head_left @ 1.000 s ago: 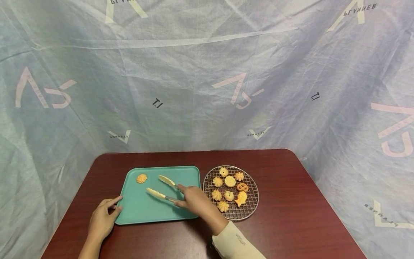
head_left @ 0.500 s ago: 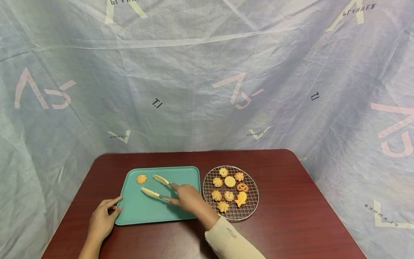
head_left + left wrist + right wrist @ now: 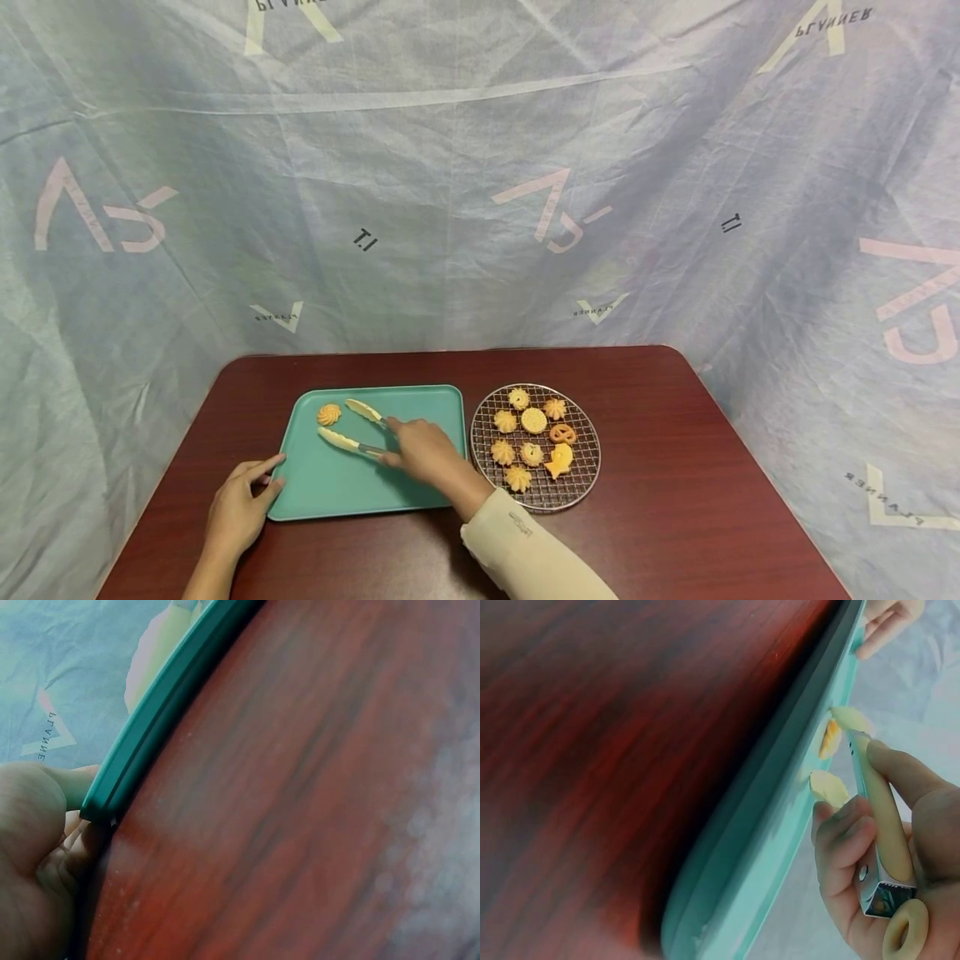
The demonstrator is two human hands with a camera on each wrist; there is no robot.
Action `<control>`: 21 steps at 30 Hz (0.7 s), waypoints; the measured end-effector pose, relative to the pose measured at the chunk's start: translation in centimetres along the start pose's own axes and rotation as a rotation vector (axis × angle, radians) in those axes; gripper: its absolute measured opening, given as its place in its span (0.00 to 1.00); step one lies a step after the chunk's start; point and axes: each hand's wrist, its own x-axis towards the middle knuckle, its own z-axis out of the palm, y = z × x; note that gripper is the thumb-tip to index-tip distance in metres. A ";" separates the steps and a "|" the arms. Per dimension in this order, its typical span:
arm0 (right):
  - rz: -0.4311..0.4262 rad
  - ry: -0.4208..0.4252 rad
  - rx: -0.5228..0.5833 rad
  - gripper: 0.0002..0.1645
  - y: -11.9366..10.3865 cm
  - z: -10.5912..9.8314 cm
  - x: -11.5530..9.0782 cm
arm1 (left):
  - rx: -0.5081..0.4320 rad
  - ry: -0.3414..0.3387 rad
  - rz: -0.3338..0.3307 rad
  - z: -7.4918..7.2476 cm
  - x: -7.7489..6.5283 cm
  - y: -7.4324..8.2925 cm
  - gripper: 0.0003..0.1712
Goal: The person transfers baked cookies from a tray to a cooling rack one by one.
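In the head view, my right hand (image 3: 427, 450) holds cream-tipped tongs (image 3: 339, 440) over a teal tray (image 3: 360, 492). The tongs' arms are spread apart, and their tips are just right of a swirled cookie (image 3: 328, 415) near the tray's far left corner. Seen from the right wrist, fingers and thumb wrap the tongs' handle (image 3: 885, 825), and the cookie (image 3: 829, 739) shows between the tips. My left hand (image 3: 236, 512) pinches the tray's left edge; in the left wrist view its fingers sit at the tray's rim (image 3: 142, 727).
Right of the tray stands a round wire rack (image 3: 592, 475) bearing several cookies, a pretzel (image 3: 562, 434), a round cracker (image 3: 533, 421) and a fish-shaped cookie (image 3: 559, 461). All rest on a dark red wooden table (image 3: 675, 500). A grey printed cloth (image 3: 450, 208) hangs around it.
My right hand has carried the spread tongs leftward and slightly away from me, bringing their tips close to the swirled cookie. The left hand and the tray have stayed put.
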 end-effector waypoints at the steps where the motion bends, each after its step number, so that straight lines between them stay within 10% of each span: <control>1: -0.003 0.003 -0.004 0.42 -0.1 0.0 0.1 | 0.000 0.002 0.003 0.0 0.0 0.0 0.25; 21: 0.020 -0.011 -0.052 0.36 -1.0 0.4 1.4 | -0.005 0.010 0.006 -0.2 0.0 0.2 0.25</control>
